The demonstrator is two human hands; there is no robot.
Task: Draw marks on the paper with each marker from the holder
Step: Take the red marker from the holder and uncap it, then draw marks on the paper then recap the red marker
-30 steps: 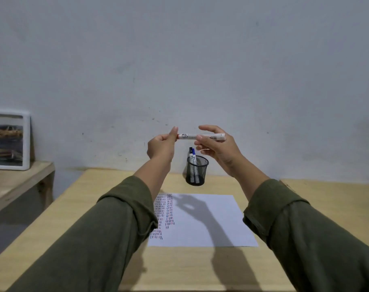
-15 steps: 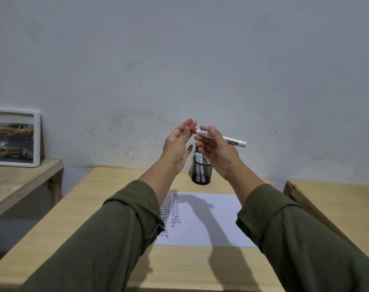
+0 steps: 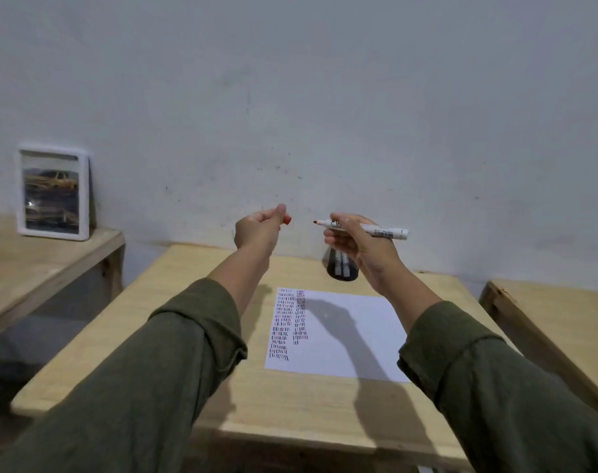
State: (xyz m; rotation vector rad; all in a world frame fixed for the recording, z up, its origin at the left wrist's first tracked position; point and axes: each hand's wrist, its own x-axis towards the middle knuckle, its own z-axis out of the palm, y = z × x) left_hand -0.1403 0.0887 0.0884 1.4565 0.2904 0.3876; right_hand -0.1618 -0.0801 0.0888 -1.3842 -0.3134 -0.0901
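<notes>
My right hand point(image 3: 357, 245) grips a white marker point(image 3: 384, 231) held level above the table, its bare red tip pointing left. My left hand point(image 3: 258, 230) is shut on the marker's red cap point(image 3: 287, 219), a short gap away from the tip. Behind my right hand, a black mesh holder point(image 3: 340, 268) stands at the back of the table with two white markers in it, partly hidden. A white sheet of paper point(image 3: 345, 332) lies flat on the table, with columns of short red, blue and black marks down its left side.
The light wooden table point(image 3: 195, 291) stands against a grey wall. A lower wooden shelf point(image 3: 34, 268) at the left carries a white-framed picture point(image 3: 53, 192). Another wooden table point(image 3: 557, 315) stands close at the right.
The cap has come off the marker: my left hand pulled it away to the left, and the red tip now shows. My right hand holds the marker more level.
</notes>
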